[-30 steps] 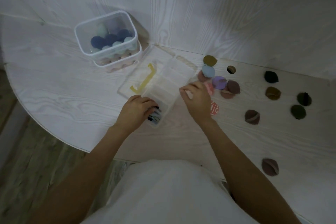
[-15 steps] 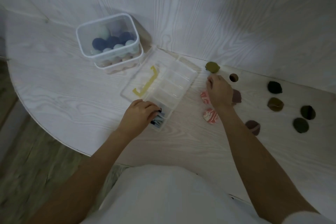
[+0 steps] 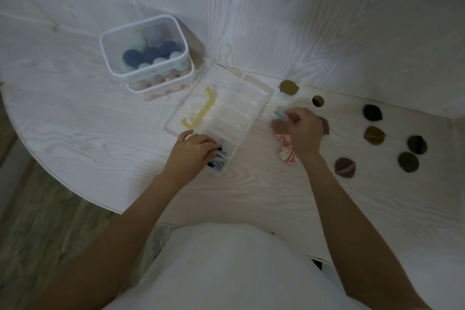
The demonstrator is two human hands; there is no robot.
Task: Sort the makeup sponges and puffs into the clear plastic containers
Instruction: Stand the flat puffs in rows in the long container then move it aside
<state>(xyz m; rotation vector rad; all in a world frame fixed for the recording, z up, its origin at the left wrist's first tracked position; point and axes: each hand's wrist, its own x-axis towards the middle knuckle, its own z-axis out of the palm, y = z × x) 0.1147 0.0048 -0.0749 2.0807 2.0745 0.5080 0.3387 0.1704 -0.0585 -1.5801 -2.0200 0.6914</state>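
While L hand (image 3: 193,153) presses puffs into divided organizer box (image 3: 234,118) near-end cell, fingers curled on them, R hand (image 3: 303,131) pinches light-blue puff (image 3: 279,114) just right of box.

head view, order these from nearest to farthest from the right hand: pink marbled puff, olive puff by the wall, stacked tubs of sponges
1. pink marbled puff, partly under the right hand.
2. olive puff, up by the wall, beyond the hand.
3. stacked tubs, far off to the left, past the compartment box.
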